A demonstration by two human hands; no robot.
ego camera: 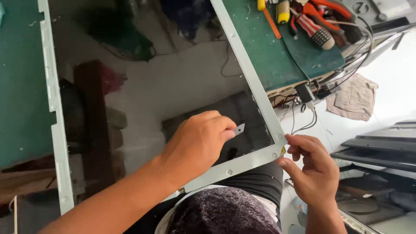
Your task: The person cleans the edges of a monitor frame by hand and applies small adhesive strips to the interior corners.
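A large glossy display panel (pixel 164 78) in a pale metal frame (pixel 251 82) lies across a green workbench. My left hand (pixel 197 145) rests over the panel near its lower right corner and pinches a small grey blade (pixel 238 128) that points toward the frame edge. My right hand (pixel 312 167) is at the frame's lower right corner (pixel 279 149), thumb and fingertips pinching something small at the corner edge; what it pinches is too small to tell.
Green bench mat (pixel 277 56) at upper right carries screwdrivers and pliers (pixel 314 19). Black cables and an adapter (pixel 305 93) hang off the bench edge. A beige cloth (pixel 353 97) lies on the white floor. Dark flat panels (pixel 381 151) are stacked at right.
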